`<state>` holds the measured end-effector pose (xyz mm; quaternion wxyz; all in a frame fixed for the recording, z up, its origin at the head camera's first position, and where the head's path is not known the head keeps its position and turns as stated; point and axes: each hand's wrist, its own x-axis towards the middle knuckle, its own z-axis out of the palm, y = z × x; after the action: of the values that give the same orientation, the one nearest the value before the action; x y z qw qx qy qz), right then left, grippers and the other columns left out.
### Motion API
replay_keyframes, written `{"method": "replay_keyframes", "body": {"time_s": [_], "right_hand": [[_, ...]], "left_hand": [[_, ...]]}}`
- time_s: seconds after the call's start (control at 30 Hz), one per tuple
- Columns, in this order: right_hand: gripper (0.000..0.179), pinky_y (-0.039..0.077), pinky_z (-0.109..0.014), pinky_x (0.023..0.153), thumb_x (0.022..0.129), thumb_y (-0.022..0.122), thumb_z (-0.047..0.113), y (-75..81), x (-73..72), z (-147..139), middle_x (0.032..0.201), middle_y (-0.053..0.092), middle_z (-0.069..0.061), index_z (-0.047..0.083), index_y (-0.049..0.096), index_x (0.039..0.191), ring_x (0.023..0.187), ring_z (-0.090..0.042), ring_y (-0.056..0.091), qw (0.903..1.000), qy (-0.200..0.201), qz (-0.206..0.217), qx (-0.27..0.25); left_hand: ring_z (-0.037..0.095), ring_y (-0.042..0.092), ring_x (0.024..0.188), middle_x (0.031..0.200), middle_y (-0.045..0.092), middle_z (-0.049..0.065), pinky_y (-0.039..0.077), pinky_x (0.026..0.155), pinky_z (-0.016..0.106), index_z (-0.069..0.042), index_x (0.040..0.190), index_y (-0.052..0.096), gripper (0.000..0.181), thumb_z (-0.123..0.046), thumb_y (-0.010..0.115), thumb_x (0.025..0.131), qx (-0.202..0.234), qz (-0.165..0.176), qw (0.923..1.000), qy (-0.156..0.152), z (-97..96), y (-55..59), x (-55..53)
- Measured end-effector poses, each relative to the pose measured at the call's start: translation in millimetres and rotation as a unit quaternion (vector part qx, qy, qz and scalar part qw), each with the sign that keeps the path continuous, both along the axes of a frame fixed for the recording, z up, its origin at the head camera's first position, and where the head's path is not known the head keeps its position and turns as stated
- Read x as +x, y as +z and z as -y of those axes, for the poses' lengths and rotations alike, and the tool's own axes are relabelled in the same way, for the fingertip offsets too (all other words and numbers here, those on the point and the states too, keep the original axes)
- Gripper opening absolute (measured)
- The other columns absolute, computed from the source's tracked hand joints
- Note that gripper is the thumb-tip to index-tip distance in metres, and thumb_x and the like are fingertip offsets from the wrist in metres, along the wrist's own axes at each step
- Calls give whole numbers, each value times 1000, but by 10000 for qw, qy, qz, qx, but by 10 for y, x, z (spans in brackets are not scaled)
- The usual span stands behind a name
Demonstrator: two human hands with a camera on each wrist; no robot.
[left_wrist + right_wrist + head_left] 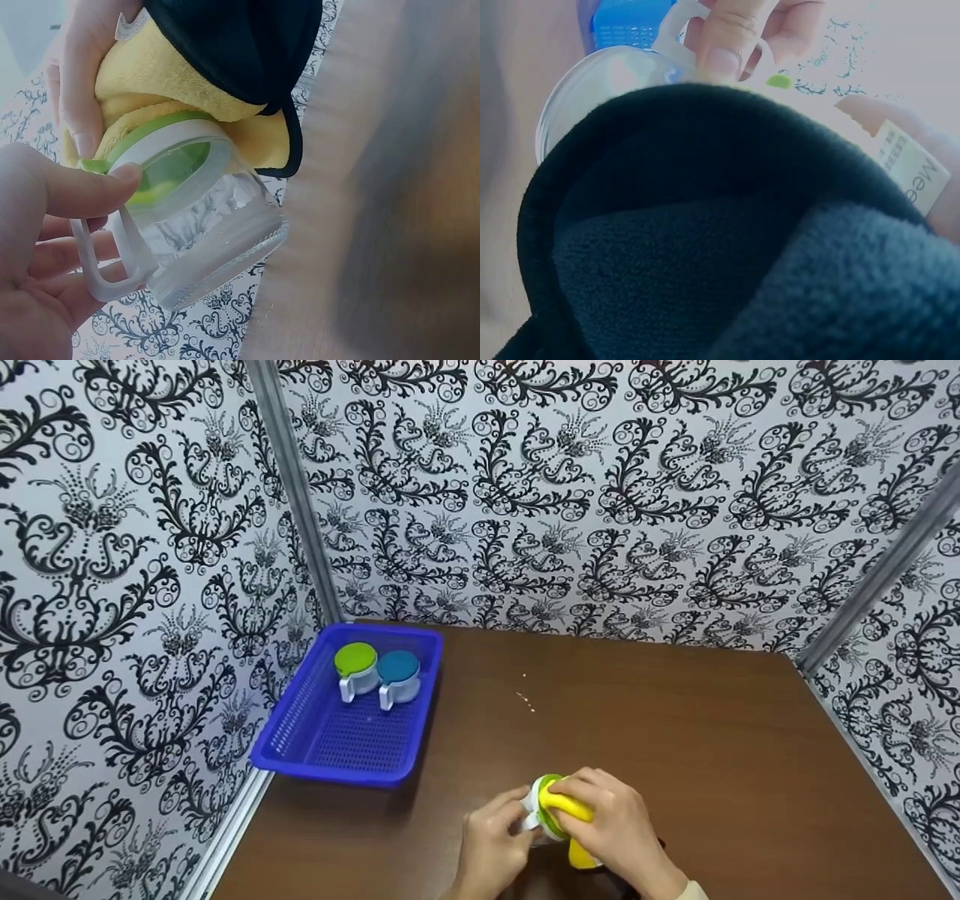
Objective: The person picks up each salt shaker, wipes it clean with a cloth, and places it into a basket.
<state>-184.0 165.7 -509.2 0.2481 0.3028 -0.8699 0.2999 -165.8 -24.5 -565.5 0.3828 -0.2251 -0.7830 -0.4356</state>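
A clear glass jar point(214, 217) with a green lid, white collar and white handle is tilted above the table. My left hand point(495, 836) holds it by the handle point(135, 255), thumb and fingers curled round it. With my right hand point(611, 817) I grip a yellow cloth point(568, 804) with black edging, pressed against the green lid point(551, 829). The cloth's dark side point(667, 262) hangs down and fills most of the right wrist view, hiding much of the jar there. A white tag point(911, 165) sticks out from the cloth.
A blue plastic basket point(337, 774) stands at the left by the patterned wall. Two similar handled jars sit in it, one with a green lid point(355, 658), one with a teal lid point(398, 666). Small pale crumbs point(526, 701) lie on the brown table point(675, 720).
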Motion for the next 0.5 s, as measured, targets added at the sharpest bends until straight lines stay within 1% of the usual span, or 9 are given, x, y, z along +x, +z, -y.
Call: {"method": "replay_keyframes", "body": {"time_s": [0.13, 0.3, 0.4, 0.5], "right_hand": [[30, 53, -27, 65, 74, 89, 19, -18, -2, -5, 95, 63, 25, 34, 76, 97, 81, 1, 57, 10000, -87, -4, 40], [28, 53, -27, 65, 74, 89, 22, -59, -38, -44, 94, 62, 26, 33, 77, 96, 81, 2, 57, 9994, -316, 16, 160], [26, 53, -28, 64, 75, 89, 23, -93, -85, -90, 93, 62, 26, 31, 77, 97, 80, 2, 57, 9987, -465, -52, 186], [25, 52, -27, 62, 75, 89, 25, -134, -164, -149, 91, 62, 25, 29, 78, 96, 78, 2, 57, 9974, -678, -136, 209]], "left_hand": [[19, 73, 83, 101, 75, 8, 57, 64, 22, -11, 71, 68, 30, -1, 92, 56, 50, -35, 10000, 21, 0, -15, 10], [18, 73, 84, 102, 75, 8, 57, 65, 22, -11, 71, 68, 30, -2, 93, 57, 85, -115, 9999, 34, 1, -26, 14], [19, 74, 86, 104, 75, 7, 57, 69, 22, -10, 71, 68, 30, -2, 92, 57, 131, -121, 9998, 20, 1, -20, 18], [19, 73, 89, 105, 75, 6, 57, 72, 24, -11, 71, 67, 30, -1, 92, 56, 151, -96, 9998, 18, 0, -5, 21]]}}
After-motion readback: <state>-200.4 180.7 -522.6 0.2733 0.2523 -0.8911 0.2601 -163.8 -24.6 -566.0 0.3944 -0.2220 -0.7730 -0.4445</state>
